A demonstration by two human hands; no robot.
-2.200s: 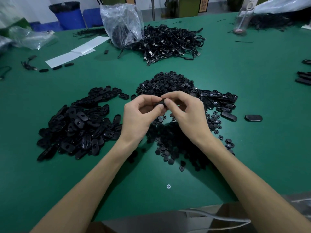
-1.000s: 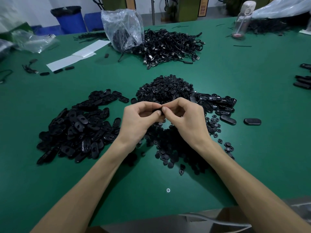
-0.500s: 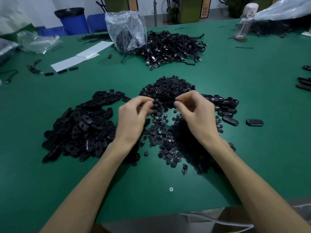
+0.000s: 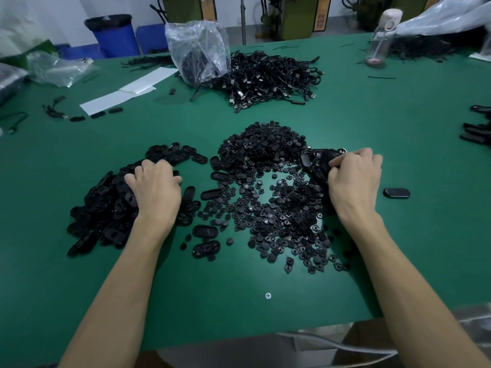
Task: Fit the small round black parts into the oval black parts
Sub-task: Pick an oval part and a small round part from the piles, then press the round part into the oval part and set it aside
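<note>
Left fingers (image 4: 138,171) curl down into the ovals (image 4: 106,208), hold unclear; right fingers (image 4: 364,155) pinch an oval (image 4: 320,162) just right of the rounds (image 4: 265,155), heaped in the middle. Lift a single oval, hollow up, before taking a round

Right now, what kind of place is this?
Probably a small factory or assembly workshop: a big green worktable holds heaps of small round black parts, oval black parts and black cables, and machines stand behind it.
</note>
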